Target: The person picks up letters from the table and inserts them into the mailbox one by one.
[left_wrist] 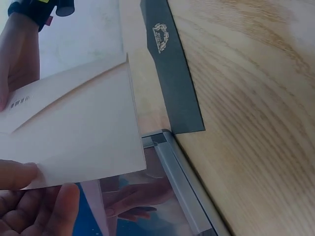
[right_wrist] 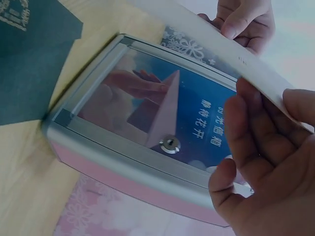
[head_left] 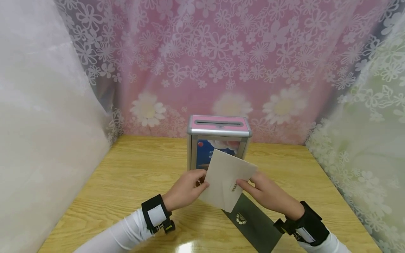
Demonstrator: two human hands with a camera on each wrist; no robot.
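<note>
A cream paper envelope (head_left: pixel 226 175) with a small barcode-like print is held up tilted before the box, its flap line visible in the left wrist view. My left hand (head_left: pixel 186 188) pinches its left edge between thumb and fingers. On the other side my right hand (head_left: pixel 269 193) grips the right edge, thumb on the near face and fingers behind. Behind the envelope stands an upright letter box (head_left: pixel 218 131) with a pink slotted top, silver frame and blue picture front. A dark green envelope (head_left: pixel 254 225) with a gold emblem lies on the table below the right hand.
The wood-grain table (head_left: pixel 126 182) carries the box and dark envelope. A pink floral curtain (head_left: pixel 205 70) hangs at the back, with pale sheets (head_left: pixel 41 88) at the sides. In the right wrist view a round key lock (right_wrist: pixel 170 144) shows on the box front.
</note>
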